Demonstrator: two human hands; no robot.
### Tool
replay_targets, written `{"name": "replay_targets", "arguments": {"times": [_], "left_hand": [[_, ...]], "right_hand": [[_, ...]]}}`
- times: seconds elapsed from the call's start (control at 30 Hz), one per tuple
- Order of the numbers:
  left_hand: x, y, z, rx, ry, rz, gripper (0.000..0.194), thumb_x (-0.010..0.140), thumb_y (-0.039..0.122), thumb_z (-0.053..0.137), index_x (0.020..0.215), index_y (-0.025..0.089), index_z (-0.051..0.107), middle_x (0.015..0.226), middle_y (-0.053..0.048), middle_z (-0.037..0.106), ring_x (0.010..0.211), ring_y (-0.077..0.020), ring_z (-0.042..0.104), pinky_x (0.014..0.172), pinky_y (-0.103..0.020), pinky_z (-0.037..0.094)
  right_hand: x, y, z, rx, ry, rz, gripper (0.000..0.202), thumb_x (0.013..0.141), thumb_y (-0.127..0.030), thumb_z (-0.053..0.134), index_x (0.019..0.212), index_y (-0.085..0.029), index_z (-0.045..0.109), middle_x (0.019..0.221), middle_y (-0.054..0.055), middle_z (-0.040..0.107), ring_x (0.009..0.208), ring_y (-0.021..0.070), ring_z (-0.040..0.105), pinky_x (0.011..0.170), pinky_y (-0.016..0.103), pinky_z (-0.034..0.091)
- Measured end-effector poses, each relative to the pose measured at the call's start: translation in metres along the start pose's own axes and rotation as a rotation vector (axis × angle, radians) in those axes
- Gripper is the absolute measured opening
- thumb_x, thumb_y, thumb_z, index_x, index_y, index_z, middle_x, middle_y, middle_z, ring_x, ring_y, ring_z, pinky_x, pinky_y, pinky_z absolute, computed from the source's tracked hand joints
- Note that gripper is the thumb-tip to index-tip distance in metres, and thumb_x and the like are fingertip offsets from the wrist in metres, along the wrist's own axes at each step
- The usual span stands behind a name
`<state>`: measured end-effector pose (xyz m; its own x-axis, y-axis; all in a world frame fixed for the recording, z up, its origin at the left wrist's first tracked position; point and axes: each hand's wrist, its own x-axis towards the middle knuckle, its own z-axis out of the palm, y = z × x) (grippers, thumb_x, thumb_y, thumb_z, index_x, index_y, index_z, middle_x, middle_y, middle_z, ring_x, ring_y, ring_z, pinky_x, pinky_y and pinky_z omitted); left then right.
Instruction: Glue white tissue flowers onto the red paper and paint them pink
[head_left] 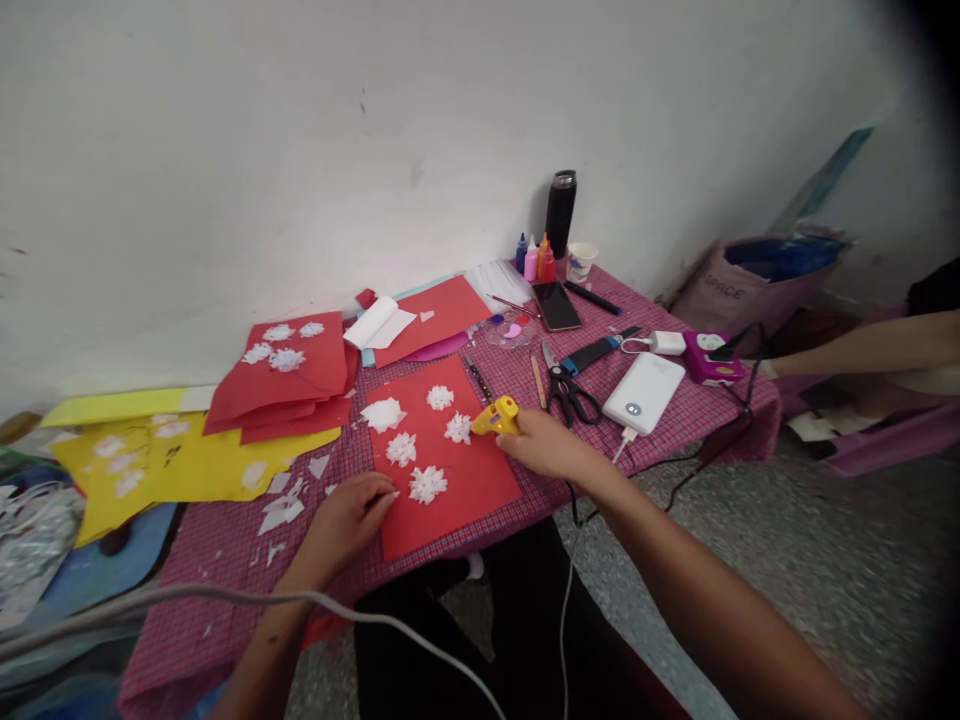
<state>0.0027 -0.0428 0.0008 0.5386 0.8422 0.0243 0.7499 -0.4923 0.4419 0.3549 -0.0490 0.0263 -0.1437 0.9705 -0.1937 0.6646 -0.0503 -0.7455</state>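
A red sheet (457,505) lies at the table's front edge, bearing several white paper flowers (428,484). My right hand (546,443) grips a yellow glue gun (498,416), whose nozzle is beside the rightmost flower. On the left, my left hand (352,520) is at the sheet's left edge, thumb and index finger pinched together on a small white piece (394,494). A round white paper pile (383,414) sits at the sheet's upper left corner.
Black scissors (571,395), a utility knife (592,354) and a white power bank (643,390) lie right of the sheet. Paint bottles (531,260) stand behind. Stacked red sheets (322,375) and yellow paper (195,460) lie left. A cable (247,597) crosses the foreground.
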Motion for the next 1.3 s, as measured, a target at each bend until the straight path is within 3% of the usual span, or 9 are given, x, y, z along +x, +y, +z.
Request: {"name": "replay_targets", "arguments": {"times": [0.17,0.4,0.57,0.73,0.8,0.87,1.0,1.17,1.3], "left_hand": [[0.001,-0.001,-0.001,0.009,-0.009,0.004,0.024,0.099,0.039,0.051,0.096,0.023,0.069,0.105,-0.005,0.073,0.099,-0.0214,0.068,0.093,-0.038,0.054],[0.000,0.001,-0.001,0.009,0.002,-0.018,0.023,0.098,0.038,0.053,0.094,0.022,0.070,0.105,-0.005,0.074,0.100,-0.0216,0.068,0.094,-0.038,0.053],[0.001,-0.002,0.000,0.007,0.006,-0.014,0.024,0.099,0.038,0.052,0.094,0.023,0.069,0.104,-0.005,0.074,0.099,-0.0215,0.068,0.094,-0.038,0.053],[0.003,-0.001,-0.001,-0.001,-0.008,-0.005,0.025,0.099,0.038,0.051,0.093,0.023,0.069,0.103,-0.005,0.074,0.096,-0.0211,0.068,0.092,-0.037,0.054],[0.003,0.001,-0.001,-0.005,-0.007,-0.007,0.023,0.099,0.037,0.051,0.094,0.023,0.069,0.103,-0.004,0.074,0.096,-0.0207,0.068,0.091,-0.037,0.053],[0.003,0.002,-0.002,-0.014,0.012,-0.015,0.023,0.099,0.036,0.051,0.095,0.023,0.069,0.103,-0.004,0.074,0.096,-0.0202,0.067,0.091,-0.037,0.053],[0.005,0.009,-0.005,-0.017,0.109,-0.032,0.024,0.098,0.038,0.052,0.090,0.023,0.069,0.096,-0.004,0.073,0.092,-0.0207,0.067,0.087,-0.037,0.053],[0.018,0.026,-0.011,-0.041,0.150,-0.044,0.024,0.096,0.039,0.053,0.091,0.024,0.070,0.093,-0.002,0.074,0.088,-0.0194,0.068,0.083,-0.034,0.054],[0.028,0.039,-0.012,-0.037,0.150,-0.042,0.024,0.094,0.040,0.054,0.088,0.023,0.070,0.091,-0.002,0.075,0.085,-0.0187,0.069,0.080,-0.032,0.054]], "right_hand": [[-0.001,-0.010,-0.004,-0.131,0.011,-0.001,0.022,0.089,-0.028,0.055,0.087,-0.013,0.072,0.087,0.012,0.075,0.073,0.0223,0.067,0.059,0.027,0.038],[0.002,-0.045,-0.012,-0.351,-0.063,-0.044,0.027,0.088,-0.024,0.054,0.103,-0.013,0.074,0.104,0.020,0.078,0.091,0.0324,0.074,0.069,0.032,0.047],[0.006,-0.058,-0.018,-0.368,-0.102,-0.059,0.024,0.085,-0.023,0.059,0.098,-0.012,0.075,0.104,0.023,0.077,0.091,0.0348,0.074,0.071,0.035,0.050],[-0.001,-0.028,-0.030,-0.241,-0.074,-0.051,0.020,0.087,-0.023,0.056,0.090,-0.015,0.073,0.092,0.013,0.077,0.080,0.0240,0.071,0.063,0.027,0.044],[-0.012,-0.007,-0.030,0.015,-0.025,-0.008,0.021,0.087,-0.032,0.058,0.081,-0.015,0.070,0.075,0.007,0.072,0.063,0.0175,0.063,0.054,0.025,0.039],[-0.025,0.015,-0.024,0.355,-0.074,0.044,0.027,0.087,-0.040,0.057,0.076,-0.017,0.066,0.057,0.000,0.061,0.049,0.0131,0.052,0.048,0.024,0.035],[-0.048,0.046,0.000,0.733,-0.009,0.097,0.037,0.081,-0.051,0.061,0.074,-0.015,0.068,0.046,-0.004,0.051,0.041,0.0100,0.040,0.045,0.023,0.029],[-0.056,0.054,0.017,0.888,0.062,0.118,0.039,0.086,-0.051,0.059,0.078,-0.014,0.070,0.045,-0.004,0.052,0.040,0.0098,0.038,0.043,0.023,0.025],[-0.044,0.041,0.015,0.782,0.068,0.131,0.032,0.083,-0.046,0.061,0.072,-0.016,0.068,0.047,-0.004,0.052,0.042,0.0106,0.042,0.044,0.023,0.029]]}}
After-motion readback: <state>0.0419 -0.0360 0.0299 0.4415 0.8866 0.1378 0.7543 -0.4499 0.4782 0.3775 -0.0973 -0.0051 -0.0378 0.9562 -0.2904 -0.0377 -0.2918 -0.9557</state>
